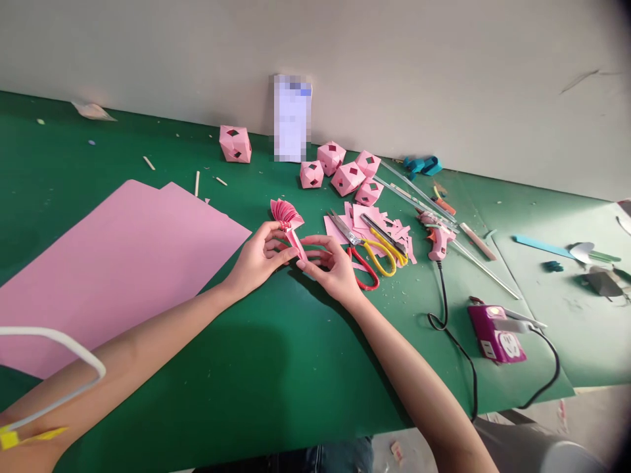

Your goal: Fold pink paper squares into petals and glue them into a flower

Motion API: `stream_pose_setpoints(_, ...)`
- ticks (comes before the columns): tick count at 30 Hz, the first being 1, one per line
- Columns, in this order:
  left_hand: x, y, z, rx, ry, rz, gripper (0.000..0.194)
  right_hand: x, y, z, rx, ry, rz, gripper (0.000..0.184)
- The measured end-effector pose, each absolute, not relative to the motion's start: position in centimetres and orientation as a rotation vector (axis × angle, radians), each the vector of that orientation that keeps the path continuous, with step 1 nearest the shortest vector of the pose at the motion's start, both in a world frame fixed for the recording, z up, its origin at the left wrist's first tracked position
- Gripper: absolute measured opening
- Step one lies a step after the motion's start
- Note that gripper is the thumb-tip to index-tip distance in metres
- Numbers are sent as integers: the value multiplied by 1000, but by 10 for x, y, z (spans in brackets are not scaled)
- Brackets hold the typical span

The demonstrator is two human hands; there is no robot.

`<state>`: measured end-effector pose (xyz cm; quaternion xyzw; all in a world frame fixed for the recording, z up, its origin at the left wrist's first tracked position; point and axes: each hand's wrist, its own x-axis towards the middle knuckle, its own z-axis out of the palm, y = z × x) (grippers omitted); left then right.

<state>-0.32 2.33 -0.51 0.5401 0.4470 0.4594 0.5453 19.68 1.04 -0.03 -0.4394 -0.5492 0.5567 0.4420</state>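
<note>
Above the green table, a pleated pink paper strip (286,214) fans out at its upper end and narrows to a folded band below. My left hand (259,257) pinches it from the left, fingers bent around the folded part. From the right, my right hand (331,264) has its thumb and fingertips closed on the lower end of the same strip. Just past my right hand lie scissors (367,253) with one red and one yellow handle. A yellow-handled cutter (389,240) rests beside them on pink paper scraps (407,233).
Large pink sheets (128,263) cover the left of the table (236,381). Several pink paper polyhedra (349,178) and a phone (292,118) stand by the wall. To the right are a glue gun (440,242), clear glue sticks (486,269) and a purple power socket (497,334) with a black cord.
</note>
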Motion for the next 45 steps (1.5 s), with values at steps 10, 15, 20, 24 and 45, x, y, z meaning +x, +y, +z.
stream_pose_setpoints(10,-4,22,-5,1358,1079,1077,49,198,13,-11,-1116,-1348,1345,43)
stream_pose_setpoints(15,-5,20,1,1436,1177,1043,44,194,12,-9,-1186,-1398,1295,36)
stream_pose_setpoints(20,-5,20,2,1430,1203,1001,44,191,12,-8,-1283,-1432,1224,40)
stream_pose_setpoints(24,-4,21,1,1392,1180,1018,47,190,12,-8,-1293,-1432,1195,42)
stream_pose_setpoints(45,-5,20,4,1397,1221,993,47,207,30,8,-1120,-1243,1610,54)
